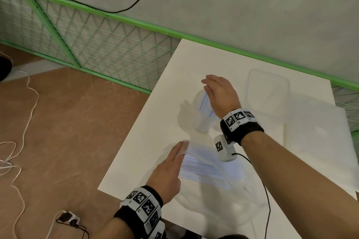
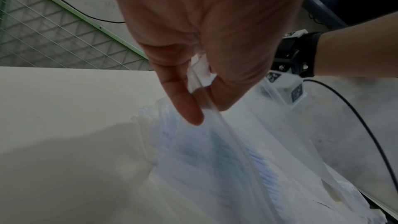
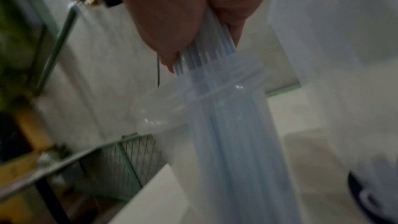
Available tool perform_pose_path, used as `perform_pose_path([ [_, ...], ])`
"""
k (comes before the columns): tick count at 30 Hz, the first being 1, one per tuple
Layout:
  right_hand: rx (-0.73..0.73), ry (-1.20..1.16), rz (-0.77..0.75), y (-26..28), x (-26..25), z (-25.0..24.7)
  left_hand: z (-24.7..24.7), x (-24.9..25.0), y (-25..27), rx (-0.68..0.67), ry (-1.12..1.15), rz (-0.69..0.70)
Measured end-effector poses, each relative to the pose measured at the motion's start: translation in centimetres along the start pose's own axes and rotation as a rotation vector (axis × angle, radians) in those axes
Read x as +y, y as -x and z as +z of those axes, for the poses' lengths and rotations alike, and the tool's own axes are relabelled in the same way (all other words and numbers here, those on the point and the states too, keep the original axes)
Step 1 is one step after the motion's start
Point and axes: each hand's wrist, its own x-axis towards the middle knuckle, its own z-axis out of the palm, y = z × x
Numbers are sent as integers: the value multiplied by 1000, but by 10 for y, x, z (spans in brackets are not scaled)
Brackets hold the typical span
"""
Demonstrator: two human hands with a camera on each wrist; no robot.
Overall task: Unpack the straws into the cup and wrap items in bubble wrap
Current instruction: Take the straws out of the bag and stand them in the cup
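On the white table [image 1: 147, 141] my right hand [image 1: 206, 86] grips a bundle of pale blue straws [image 1: 206, 105] whose lower ends stand inside a clear plastic cup [image 1: 201, 122]. The right wrist view is blurred; it shows my right hand [image 3: 204, 57] closed round the straws [image 3: 232, 134] where they pass the cup's rim [image 3: 243, 81]. Nearer the front edge, my left hand [image 1: 182, 146] pinches the rim of a clear plastic bag [image 1: 229, 172] with more blue straws [image 1: 202, 170] inside. In the left wrist view, thumb and forefinger of my left hand [image 2: 202, 108] clamp the bag's zip strip [image 2: 215, 122].
A clear square container [image 1: 269, 93] sits behind the cup. A white sheet of wrap [image 1: 318, 134] lies at the table's right side. A black cable [image 1: 266, 190] runs from my right wrist over the table. Green mesh fencing [image 1: 97, 44] stands beyond the table; the floor is to the left.
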Motion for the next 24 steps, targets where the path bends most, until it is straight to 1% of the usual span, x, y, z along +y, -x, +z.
perform_pose_path([
  [4,-132,73,-5,-1,0,-4,0,3,2,0,9,13],
  [7,-223,205,13,3,-9,-17,1,5,3,5,21,8],
  [8,-227,224,25,6,-13,-21,2,5,3,8,25,12],
  [9,-189,215,22,9,-20,-28,2,5,3,9,29,21],
  [11,-27,140,-51,22,-38,-44,3,5,4,6,38,36],
  [12,46,63,-113,33,-48,-50,3,6,4,0,39,36],
  [13,83,-28,-190,47,-58,-57,3,8,4,-7,44,31],
  [14,83,-110,-274,67,-69,-61,3,8,3,-12,42,25],
  [15,42,-157,-345,89,-80,-65,4,9,3,-13,31,18],
  [16,-32,-174,-389,114,-88,-65,5,9,2,-17,29,17],
  [17,-156,-168,-382,138,-92,-61,6,9,2,-20,47,31],
  [19,-493,-119,-231,177,-90,-43,10,7,2,-25,95,85],
  [20,-634,-79,-144,192,-82,-30,13,8,1,-27,106,103],
  [21,-716,-16,-77,205,-71,-16,16,10,0,-25,109,113],
  [22,-746,42,-27,214,-61,-4,19,12,-1,-21,108,121],
  [24,-754,139,38,226,-47,14,24,17,-3,-17,101,143],
])
